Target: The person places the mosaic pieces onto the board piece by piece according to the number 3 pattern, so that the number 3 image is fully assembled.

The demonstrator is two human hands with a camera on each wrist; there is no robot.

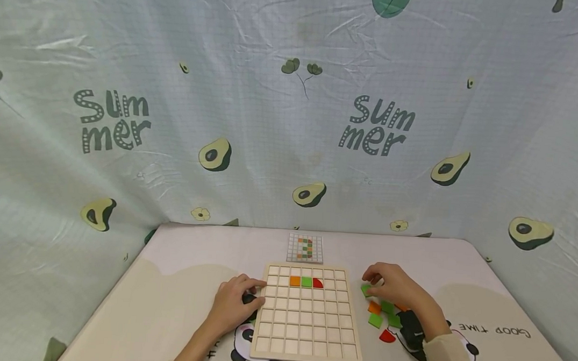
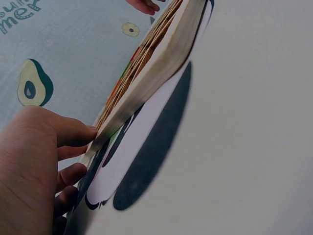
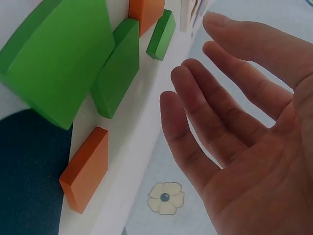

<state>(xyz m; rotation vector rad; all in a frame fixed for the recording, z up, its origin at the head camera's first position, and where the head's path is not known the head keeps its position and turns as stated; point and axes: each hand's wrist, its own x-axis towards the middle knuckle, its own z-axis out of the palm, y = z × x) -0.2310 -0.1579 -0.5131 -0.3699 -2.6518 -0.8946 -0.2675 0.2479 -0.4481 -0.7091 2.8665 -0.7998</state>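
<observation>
A wooden grid board (image 1: 305,360) lies flat in the middle of the table. In one of its upper rows sit an orange square tile (image 1: 295,281), a green square tile (image 1: 306,282) and a red rounded tile (image 1: 317,283), side by side. My left hand (image 1: 236,303) touches the board's left edge with thumb and index finger; the left wrist view shows the thumb (image 2: 78,132) against that edge. Over the loose tiles right of the board hovers my right hand (image 1: 397,285), its fingers loosely bent and nothing between them. Below it lie green tiles (image 3: 120,68) and orange tiles (image 3: 87,169).
Behind the board lies a small pattern card (image 1: 305,248) showing a coloured grid figure. A loose red rounded tile (image 1: 387,336) is nearest the front among the pile. The tablecloth (image 1: 178,283) carries panda prints, and a patterned curtain (image 1: 272,120) hangs behind the table.
</observation>
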